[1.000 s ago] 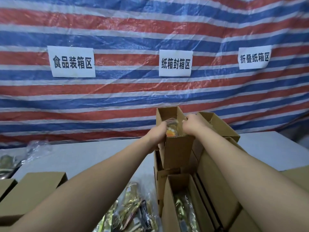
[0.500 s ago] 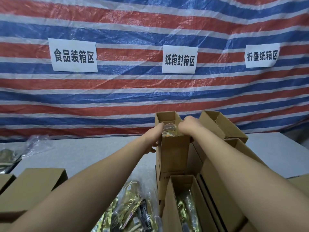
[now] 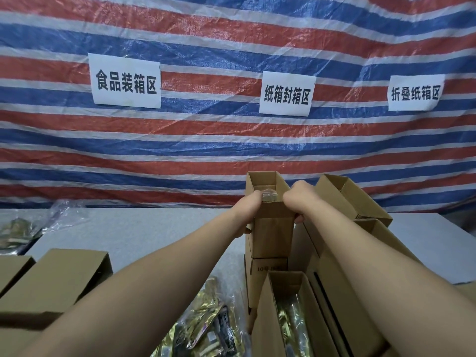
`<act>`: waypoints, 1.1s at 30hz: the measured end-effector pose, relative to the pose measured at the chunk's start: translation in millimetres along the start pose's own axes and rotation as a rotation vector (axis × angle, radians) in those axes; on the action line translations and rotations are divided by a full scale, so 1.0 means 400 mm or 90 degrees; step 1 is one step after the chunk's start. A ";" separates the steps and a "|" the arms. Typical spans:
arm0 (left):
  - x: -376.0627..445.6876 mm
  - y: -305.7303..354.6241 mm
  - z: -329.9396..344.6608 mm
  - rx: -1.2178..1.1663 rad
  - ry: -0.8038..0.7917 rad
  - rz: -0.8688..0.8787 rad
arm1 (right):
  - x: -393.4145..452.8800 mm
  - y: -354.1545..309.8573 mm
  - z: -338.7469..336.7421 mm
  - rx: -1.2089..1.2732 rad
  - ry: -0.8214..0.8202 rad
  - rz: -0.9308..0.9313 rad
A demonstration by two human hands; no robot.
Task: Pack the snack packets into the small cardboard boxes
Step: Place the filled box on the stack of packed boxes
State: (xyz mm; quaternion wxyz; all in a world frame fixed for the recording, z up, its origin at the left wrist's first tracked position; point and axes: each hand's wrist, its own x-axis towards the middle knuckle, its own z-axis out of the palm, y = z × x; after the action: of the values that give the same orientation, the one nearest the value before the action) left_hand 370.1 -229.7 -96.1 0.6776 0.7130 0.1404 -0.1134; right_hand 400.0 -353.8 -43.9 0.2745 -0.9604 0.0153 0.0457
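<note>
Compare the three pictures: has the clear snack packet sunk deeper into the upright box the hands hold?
Yes. The snack packet has gone down: earlier it stood well above the near rim of the upright box; now only its clear top shows there.

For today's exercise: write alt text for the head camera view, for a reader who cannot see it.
Both hands, the left hand and the right hand, grip an upright open cardboard box with a clear snack packet at its mouth. More open boxes stand to the right on a grey table, and gold packets lie below, before a striped tarp.
</note>
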 end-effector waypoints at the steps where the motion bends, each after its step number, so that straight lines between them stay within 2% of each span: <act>1: -0.001 0.006 -0.001 0.001 0.009 0.010 | 0.000 -0.001 -0.001 0.003 0.012 -0.006; 4: 0.002 0.016 -0.009 0.013 0.027 0.022 | 0.000 -0.001 -0.003 0.015 0.022 -0.013; 8: -0.001 -0.004 -0.013 0.046 0.000 0.005 | -0.006 0.006 0.013 0.011 0.006 0.000; 11: -0.002 -0.021 -0.012 0.009 -0.011 0.012 | -0.008 0.017 0.016 0.007 0.016 -0.003; 14: 0.014 -0.067 -0.015 -0.057 0.064 0.032 | -0.015 0.026 0.009 0.000 0.022 -0.012; 17: 0.008 -0.158 -0.002 -0.015 0.134 -0.042 | -0.021 0.029 0.012 0.002 0.032 -0.018; 20: -0.006 -0.248 0.033 -0.021 0.040 -0.101 | -0.028 0.042 0.015 0.012 0.042 -0.022; 24: -0.005 -0.287 0.080 -0.139 -0.059 -0.123 | -0.044 0.062 0.005 0.029 0.031 -0.025; 28: -0.003 -0.277 0.117 -0.241 -0.039 -0.064 | -0.047 0.088 -0.010 -0.005 0.035 -0.025; 33: -0.001 -0.306 0.143 -0.209 0.008 -0.040 | -0.057 0.099 -0.038 -0.088 0.006 -0.019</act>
State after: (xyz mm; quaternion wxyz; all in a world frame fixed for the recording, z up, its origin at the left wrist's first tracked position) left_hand 328.1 -281.6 -213.5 0.7800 0.5888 0.1838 -0.1057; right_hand 376.6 -395.3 -49.9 0.2083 -0.9773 -0.0010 0.0382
